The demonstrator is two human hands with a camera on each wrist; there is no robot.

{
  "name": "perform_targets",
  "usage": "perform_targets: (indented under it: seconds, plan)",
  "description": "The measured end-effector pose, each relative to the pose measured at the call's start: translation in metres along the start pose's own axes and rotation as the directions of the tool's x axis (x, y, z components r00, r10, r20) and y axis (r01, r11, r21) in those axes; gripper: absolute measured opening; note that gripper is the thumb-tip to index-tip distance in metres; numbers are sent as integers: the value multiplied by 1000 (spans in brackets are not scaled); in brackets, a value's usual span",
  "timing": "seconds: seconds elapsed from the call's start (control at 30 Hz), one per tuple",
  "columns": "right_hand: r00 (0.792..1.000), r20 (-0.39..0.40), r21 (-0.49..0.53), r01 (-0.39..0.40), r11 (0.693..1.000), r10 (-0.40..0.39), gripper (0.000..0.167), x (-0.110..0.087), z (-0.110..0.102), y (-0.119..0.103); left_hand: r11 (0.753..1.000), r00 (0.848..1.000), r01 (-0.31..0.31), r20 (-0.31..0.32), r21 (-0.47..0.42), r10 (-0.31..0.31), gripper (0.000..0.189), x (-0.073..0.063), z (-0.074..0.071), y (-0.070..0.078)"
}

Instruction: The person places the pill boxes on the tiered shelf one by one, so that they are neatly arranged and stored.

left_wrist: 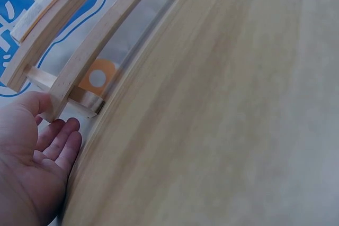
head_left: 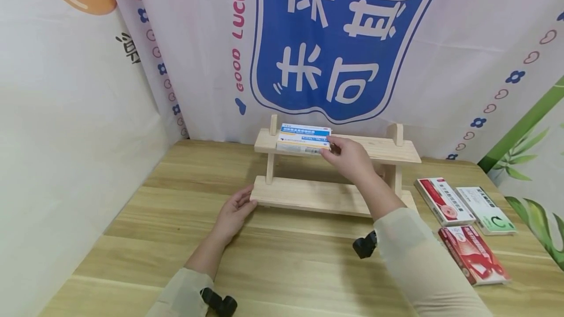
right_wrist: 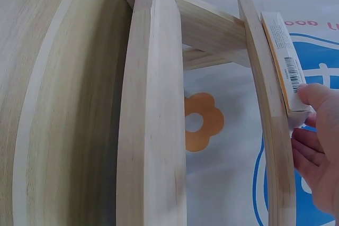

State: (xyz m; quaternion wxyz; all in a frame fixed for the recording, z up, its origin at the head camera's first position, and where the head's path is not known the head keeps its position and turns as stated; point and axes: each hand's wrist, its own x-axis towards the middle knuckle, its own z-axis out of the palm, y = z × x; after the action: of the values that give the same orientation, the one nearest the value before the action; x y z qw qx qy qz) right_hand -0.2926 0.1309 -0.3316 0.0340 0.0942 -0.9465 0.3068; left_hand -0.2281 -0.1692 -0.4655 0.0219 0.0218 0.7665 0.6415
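Note:
A two-tier wooden shelf (head_left: 304,194) stands on the table. On the left part of its upper board lies a blue and white medicine box (head_left: 304,137), flat, with its barcode side (right_wrist: 291,72) toward the front. My right hand (head_left: 352,158) grips the right end of this box, its thumb (right_wrist: 312,93) on the near side. My left hand (head_left: 233,214) holds the left end of the lower board, the thumb (left_wrist: 34,101) against the board and the other fingers past its end. The right hand's fingertips behind the box are partly hidden.
To the right of the shelf lie a red and white box (head_left: 445,201), a white and green box (head_left: 484,211) and a red box (head_left: 473,254) on the wooden table (head_left: 291,263). A printed cloth (head_left: 211,62) hangs behind the shelf.

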Motion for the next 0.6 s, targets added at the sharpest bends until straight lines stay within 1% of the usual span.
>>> perform_targets:
  seconds: [0.2, 0.3, 0.53, 0.6]
  plan:
    - [1000, -27, -30, 11, 999, -12, 57, 2, 2, 0, 1000, 1000, -3, -3, -5, 3, 50, -1, 1, 2]
    - [999, -33, -22, 14, 1000, -15, 58, 2, 3, 1, 1000, 1000, -1, -4, -14, 0, 49, -2, 2, 3]
    - [999, -39, 115, -6, 993, 10, 62, -6, -1, 7, 1000, 1000, -4, 2, -4, 4, 50, -3, 1, 2]
    - [999, -41, 132, -16, 991, 21, 64, -11, -4, 10, 1000, 1000, -11, 3, 1, 11, 50, -2, 0, 1]
